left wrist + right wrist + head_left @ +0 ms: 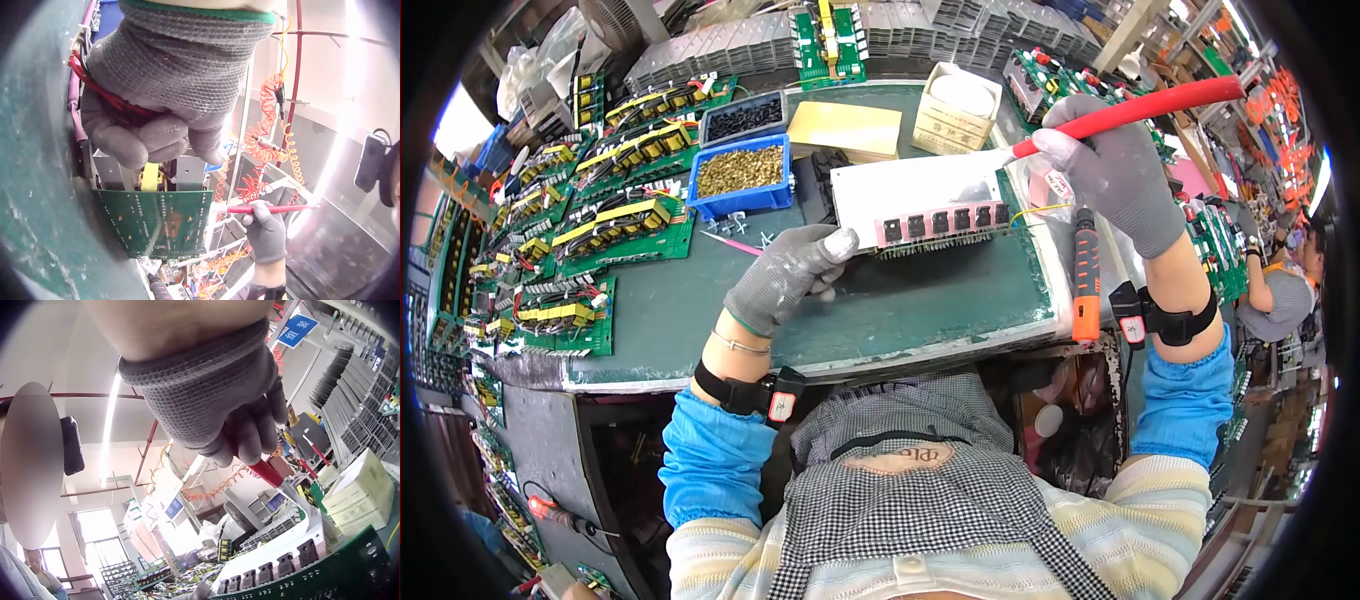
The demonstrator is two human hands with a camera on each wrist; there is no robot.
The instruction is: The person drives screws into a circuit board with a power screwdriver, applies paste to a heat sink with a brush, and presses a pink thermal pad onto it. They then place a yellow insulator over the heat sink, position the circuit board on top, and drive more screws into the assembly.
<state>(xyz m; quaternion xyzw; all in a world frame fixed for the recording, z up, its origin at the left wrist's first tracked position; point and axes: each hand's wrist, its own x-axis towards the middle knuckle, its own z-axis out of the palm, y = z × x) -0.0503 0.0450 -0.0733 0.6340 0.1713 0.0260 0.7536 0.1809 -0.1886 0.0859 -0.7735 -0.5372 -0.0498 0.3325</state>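
Note:
A metal plate with a white face point(920, 190), joined to a green circuit board point(156, 222) and bearing a row of black components point(265, 573), is held tilted above the green table. My gloved left hand point(790, 275) grips its left end, thumb on the edge; in the left wrist view the fingers of this hand point(162, 94) curl by red wires. My gloved right hand point(1120, 170) holds a red-handled tool point(1145, 107), its pale tip at the plate's upper right corner. The right wrist view shows the right hand's fingers point(250, 434) curled round the red handle point(265, 473).
A blue bin of brass-coloured parts point(740, 208), a grey bin of black parts point(745, 120), yellow sheets point(845, 128) and a box point(958, 110) stand behind the plate. Boards with yellow parts point(615, 225) lie left. An orange and black screwdriver point(1086, 280) is at the right edge.

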